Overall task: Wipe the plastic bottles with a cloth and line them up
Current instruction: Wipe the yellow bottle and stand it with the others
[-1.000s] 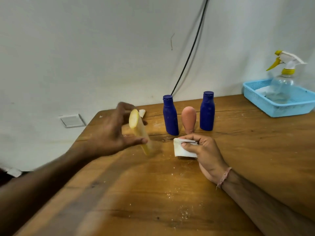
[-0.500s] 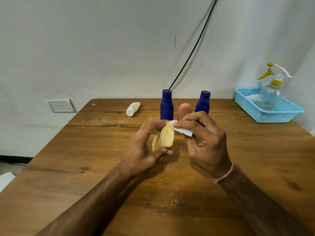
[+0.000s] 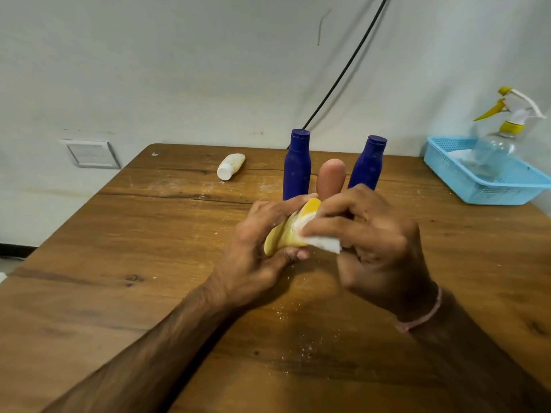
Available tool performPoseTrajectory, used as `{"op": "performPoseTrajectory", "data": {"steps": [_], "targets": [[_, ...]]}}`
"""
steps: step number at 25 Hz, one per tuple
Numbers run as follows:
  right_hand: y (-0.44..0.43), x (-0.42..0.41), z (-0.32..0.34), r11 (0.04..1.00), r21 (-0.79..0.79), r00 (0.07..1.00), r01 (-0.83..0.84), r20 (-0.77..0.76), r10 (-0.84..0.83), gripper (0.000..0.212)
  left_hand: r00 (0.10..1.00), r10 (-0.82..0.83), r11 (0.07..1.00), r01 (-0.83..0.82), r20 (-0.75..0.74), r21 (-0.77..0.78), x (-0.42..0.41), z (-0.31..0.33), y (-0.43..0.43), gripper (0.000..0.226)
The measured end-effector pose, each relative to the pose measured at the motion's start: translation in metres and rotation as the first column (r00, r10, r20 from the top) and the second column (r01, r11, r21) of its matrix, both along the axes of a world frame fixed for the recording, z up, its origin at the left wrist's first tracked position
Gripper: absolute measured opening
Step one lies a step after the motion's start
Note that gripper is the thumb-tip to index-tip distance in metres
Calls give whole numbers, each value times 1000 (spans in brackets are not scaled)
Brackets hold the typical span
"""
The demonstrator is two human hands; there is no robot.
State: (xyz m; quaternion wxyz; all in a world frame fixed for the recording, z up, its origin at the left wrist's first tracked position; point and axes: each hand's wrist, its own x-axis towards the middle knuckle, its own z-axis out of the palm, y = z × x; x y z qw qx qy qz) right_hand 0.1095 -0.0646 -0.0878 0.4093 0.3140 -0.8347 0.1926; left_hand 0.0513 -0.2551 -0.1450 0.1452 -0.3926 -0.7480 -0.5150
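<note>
In front of the pink bottle (image 3: 330, 177), over the wooden tabletop (image 3: 149, 263), a yellow bottle (image 3: 283, 234) is held tilted in the left hand (image 3: 253, 248), whose fingers and thumb are curled round its body. A folded white cloth (image 3: 323, 243) is pinched in the right hand (image 3: 375, 242) and pressed against the upper part of the yellow bottle. The pink bottle is stood upright and is closely flanked by the left blue bottle (image 3: 296, 171) and the right blue bottle (image 3: 366, 168); the lower parts of all three are hidden behind the hands. Well to the left of the pink bottle, a cream bottle with a white cap (image 3: 231, 166) is laid on its side. Far to the right of the pink bottle, a clear spray bottle (image 3: 501, 138) is stood in a light blue basket (image 3: 489, 192) at the tabletop's edge.
</note>
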Motion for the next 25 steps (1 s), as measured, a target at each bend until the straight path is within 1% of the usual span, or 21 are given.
{"op": "performPoseTrajectory", "data": {"steps": [2,3,4,6,7,8,10,11,12,14,15,16,18,19,21,23,25], "targets": [[-1,-3,0,988,-104,993,118,0,-118,25,1000,9,1000,-9,-1,-10,1,0,1,62],[-2,-3,1,984,-123,992,128,16,-127,26,1000,14,1000,-14,-4,-6,1,0,2,65],[-2,-1,3,991,-97,996,92,30,-90,27,1000,20,1000,-20,-9,4,1,0,1,66],[0,4,8,999,30,997,-44,59,42,25,1000,22,999,-21,-17,31,1,0,0,65],[0,6,10,994,76,995,-73,70,67,25,1000,18,999,-18,-15,39,1,0,0,64],[1,4,12,996,77,997,-52,70,46,25,1000,18,999,-18,-5,39,2,-1,0,65],[3,0,12,997,-18,996,71,64,-70,29,999,24,1000,-25,34,19,4,0,1,69],[4,-1,13,994,-46,992,102,73,-98,30,999,26,1000,-26,41,12,4,0,2,71],[4,0,13,996,-35,993,85,80,-82,29,999,22,1000,-23,39,17,5,1,3,71],[0,5,13,999,40,997,-36,74,33,23,999,-6,998,3,43,64,6,3,3,68],[-3,7,13,997,51,996,-66,62,63,20,998,-25,996,20,51,91,6,5,3,66],[-5,7,12,999,26,998,-46,40,45,20,997,-40,993,33,67,112,7,7,4,66],[-8,4,6,992,-103,997,79,-1,-79,22,992,-66,991,52,107,127,10,12,6,69],[-9,2,2,976,-170,991,133,8,-134,24,990,-82,990,67,115,124,12,12,7,68],[-15,3,-5,950,-253,983,181,60,-171,25,986,-112,987,96,126,129,14,12,9,61],[-23,6,-9,964,-231,990,131,89,-113,27,979,-133,980,107,157,167,14,9,8,61],[-25,8,-12,990,-137,996,26,84,-15,28,974,-156,973,123,166,195,12,5,6,65]]}}
